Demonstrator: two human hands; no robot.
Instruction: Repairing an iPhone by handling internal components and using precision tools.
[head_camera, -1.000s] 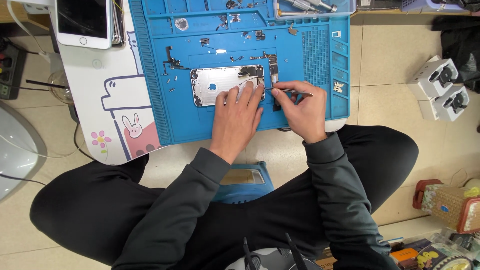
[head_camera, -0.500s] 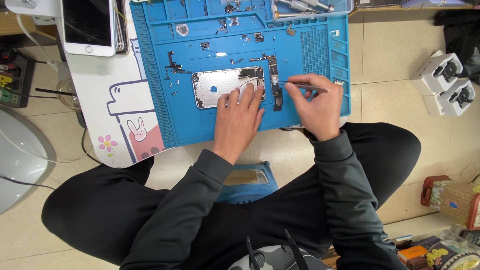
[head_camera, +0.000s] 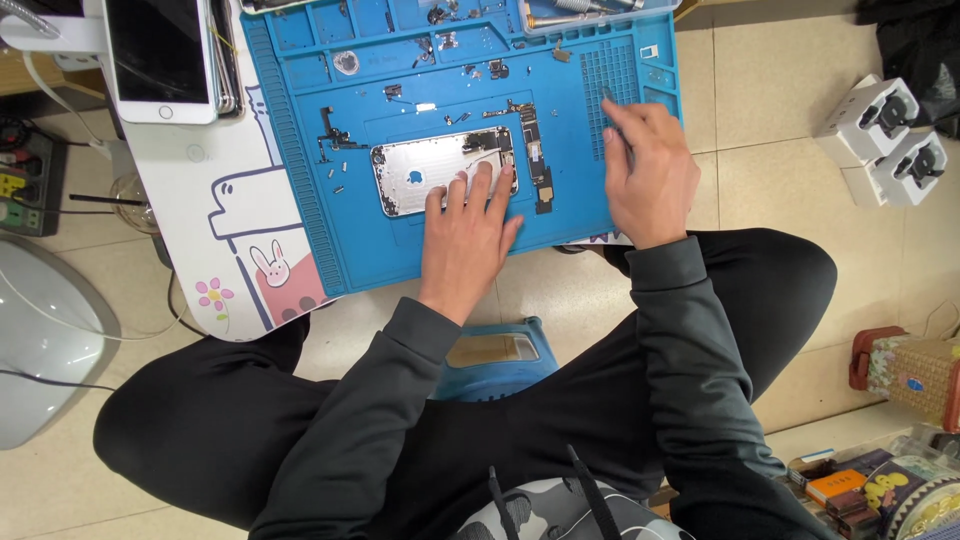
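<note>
Two hands are over a blue mat (head_camera: 300, 150) on the surface. One, the left hand (head_camera: 468, 232), lies flat with its fingers spread and pressed on an opened silver phone shell (head_camera: 420, 172) in the middle of the mat. The right hand (head_camera: 648, 170) is off to the side, near the mat's ridged part, and its fingers pinch a thin tool (head_camera: 610, 100). A long dark circuit board (head_camera: 536, 158) lies just beside the shell. Tiny screws and parts sit around them. A white phone (head_camera: 160, 58) lies near the mat's far corner.
</note>
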